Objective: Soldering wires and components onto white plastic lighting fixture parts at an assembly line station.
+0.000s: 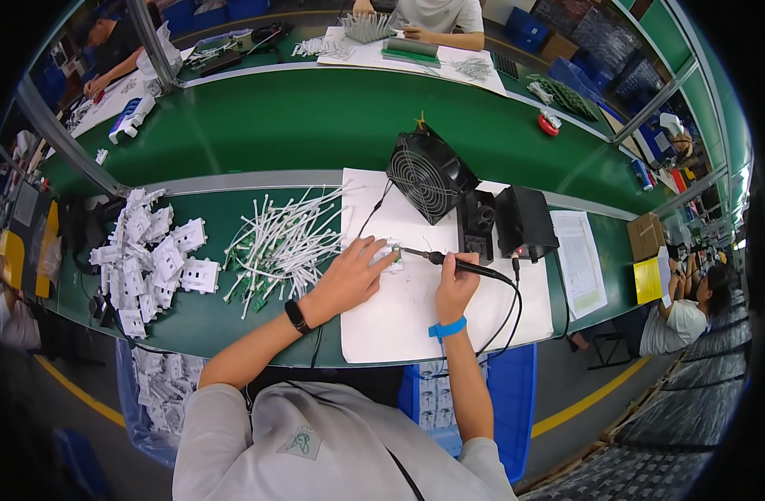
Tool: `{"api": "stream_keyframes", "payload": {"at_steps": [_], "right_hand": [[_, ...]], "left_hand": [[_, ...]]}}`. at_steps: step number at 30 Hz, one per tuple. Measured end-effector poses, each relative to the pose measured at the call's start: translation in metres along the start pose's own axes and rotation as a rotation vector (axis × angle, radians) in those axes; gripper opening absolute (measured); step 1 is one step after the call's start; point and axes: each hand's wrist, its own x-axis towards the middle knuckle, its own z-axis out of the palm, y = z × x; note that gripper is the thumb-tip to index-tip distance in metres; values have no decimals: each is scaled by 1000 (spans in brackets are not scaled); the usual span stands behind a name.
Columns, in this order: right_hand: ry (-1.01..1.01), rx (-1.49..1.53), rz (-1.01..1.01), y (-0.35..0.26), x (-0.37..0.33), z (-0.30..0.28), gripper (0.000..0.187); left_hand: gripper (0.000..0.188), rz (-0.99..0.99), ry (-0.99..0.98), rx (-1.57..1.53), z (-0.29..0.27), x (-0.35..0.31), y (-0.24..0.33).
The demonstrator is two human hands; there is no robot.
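While steadying left, apparently soldering right

Pinching the soldering iron in the right hand, aiming its tip at the small green-and-white piece by the fingertips of the left hand. Spreading left fingers partly; cannot tell how hard pressed down. Noting white cables left of those fingers. Probably heating a joint; next, likely needing a motionless piece and clean lift-off.

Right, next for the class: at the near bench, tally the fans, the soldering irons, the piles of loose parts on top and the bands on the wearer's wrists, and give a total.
Fan: 1
Soldering iron: 1
Piles: 2 (white housings, white cables)
Wristbands: 2 (black band, blue band)
Total: 6
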Motion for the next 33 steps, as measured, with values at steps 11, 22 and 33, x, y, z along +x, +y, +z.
{"api": "stream_keyframes", "payload": {"at_steps": [11, 22, 33], "right_hand": [[154, -68, -112, 15, -5, -12, 10], [154, 8, -84, 16, -10, -19, 9], [56, 57, -56, 11, -9, -19, 16]], "left_hand": [[53, 7, -4, -37, 2, 0, -2], [65, -44, -86, -142, -7, 8, 1], [61, -10, -130, -131, -7, 8, -1]]}}
